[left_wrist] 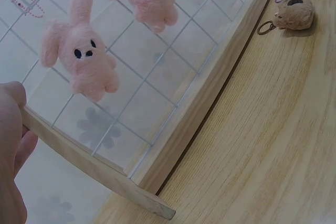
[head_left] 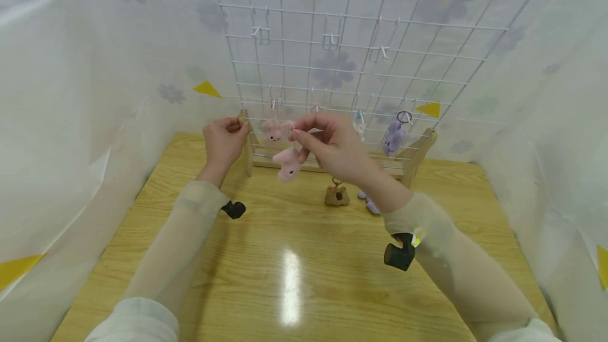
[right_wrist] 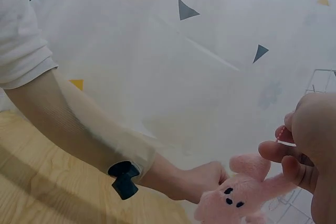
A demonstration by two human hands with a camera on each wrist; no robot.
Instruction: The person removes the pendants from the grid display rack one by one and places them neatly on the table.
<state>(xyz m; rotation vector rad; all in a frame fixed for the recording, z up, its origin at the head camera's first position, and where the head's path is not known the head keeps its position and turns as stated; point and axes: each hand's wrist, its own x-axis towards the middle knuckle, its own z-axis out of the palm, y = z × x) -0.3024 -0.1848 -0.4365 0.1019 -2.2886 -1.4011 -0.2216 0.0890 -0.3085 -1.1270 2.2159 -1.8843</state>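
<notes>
My right hand pinches the pink bead chain of a pink plush bunny keychain, which dangles in front of the rack. My left hand grips the top of the wooden upright at the left of the white wire grid rack. Just behind the dangling bunny, another pink bunny keychain hangs from the lower left hook. My right hand partly hides the lower row. Two pink bunnies show in the left wrist view, including a bunny near my left hand.
Upper hooks on the grid carry nothing. A purple plush keychain hangs lower right. On the wooden table lie a brown bear keychain and a purple plush. White sheeting surrounds the table.
</notes>
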